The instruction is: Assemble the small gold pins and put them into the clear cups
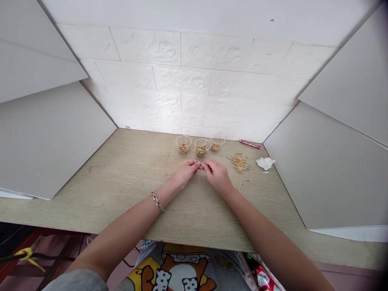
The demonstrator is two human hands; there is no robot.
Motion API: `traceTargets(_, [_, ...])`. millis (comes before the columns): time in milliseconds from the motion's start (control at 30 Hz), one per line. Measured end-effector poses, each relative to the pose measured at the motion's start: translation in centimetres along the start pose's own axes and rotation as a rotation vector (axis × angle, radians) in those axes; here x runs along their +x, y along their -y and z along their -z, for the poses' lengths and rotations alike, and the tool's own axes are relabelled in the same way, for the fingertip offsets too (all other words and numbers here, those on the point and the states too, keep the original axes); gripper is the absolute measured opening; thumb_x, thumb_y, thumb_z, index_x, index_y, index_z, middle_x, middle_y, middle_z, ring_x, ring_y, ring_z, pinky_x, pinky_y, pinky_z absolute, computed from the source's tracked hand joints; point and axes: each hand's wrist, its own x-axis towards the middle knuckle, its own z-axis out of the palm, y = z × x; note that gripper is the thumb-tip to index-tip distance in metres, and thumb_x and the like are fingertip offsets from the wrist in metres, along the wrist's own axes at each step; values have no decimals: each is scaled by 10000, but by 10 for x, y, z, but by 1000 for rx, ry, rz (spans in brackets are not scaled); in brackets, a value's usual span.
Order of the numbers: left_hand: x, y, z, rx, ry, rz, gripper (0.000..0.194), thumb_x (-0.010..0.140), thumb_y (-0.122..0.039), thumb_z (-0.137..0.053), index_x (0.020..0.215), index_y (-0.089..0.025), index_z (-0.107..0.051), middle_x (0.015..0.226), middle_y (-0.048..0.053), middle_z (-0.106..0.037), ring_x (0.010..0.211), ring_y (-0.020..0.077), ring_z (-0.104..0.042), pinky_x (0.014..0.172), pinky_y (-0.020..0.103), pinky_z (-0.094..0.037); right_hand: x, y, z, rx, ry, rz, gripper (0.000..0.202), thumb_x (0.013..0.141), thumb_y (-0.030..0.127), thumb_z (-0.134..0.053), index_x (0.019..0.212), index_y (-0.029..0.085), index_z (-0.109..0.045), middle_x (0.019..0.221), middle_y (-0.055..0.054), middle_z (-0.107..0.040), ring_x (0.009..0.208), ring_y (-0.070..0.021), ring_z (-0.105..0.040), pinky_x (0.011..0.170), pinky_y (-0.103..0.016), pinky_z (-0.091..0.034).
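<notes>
My left hand (188, 171) and my right hand (217, 174) meet over the middle of the table, fingertips nearly touching. Both are closed in a pinch around a tiny gold-coloured metal piece (202, 165), too small to make out fully. Just behind them stand three clear plastic cups holding small gold parts: a left cup (183, 146), a middle cup (201, 148) and a right cup (216, 144). To the right of my right hand lies a pile of thin gold metal pins (239, 163), with a few loose ones around it.
A red pen-like stick (250, 144) lies at the back right, with crumpled white tissue (265, 163) in front of it. Tiny specks are scattered left of the cups. Grey panels (60, 141) flank the wooden table (121, 173); a white brick-pattern wall (182, 81) closes the back.
</notes>
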Motion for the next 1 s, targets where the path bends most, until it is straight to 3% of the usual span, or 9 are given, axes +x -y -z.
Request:
traceTargets(233, [0, 1, 0, -17, 9, 1, 168, 650, -275, -580, 631, -113, -542, 569, -18, -508, 497, 40, -406, 485, 176, -292, -2, 2, -4, -94, -5, 25, 171, 825, 199, -365, 813, 174, -534, 767, -48, -581, 729, -147, -529, 671, -262, -406])
traceTargets(733, [0, -7, 3, 485, -61, -196, 199, 699, -299, -485, 596, -138, -540, 559, -17, -524, 552, 92, -476, 566, 214, -371, -2, 2, -1, -183, 25, 101, 199, 842, 203, -320, 823, 173, -516, 749, -52, -561, 715, -151, -520, 660, -266, -412])
traceTargets(1000, [-3, -11, -3, 304, -37, -148, 185, 676, -296, -525, 618, -124, -565, 573, -7, -540, 552, 81, -478, 564, 210, -373, -2, 5, -1, -125, -11, 40, 197, 845, 197, -319, 846, 172, -515, 772, -55, -565, 742, -147, -518, 682, -261, -405])
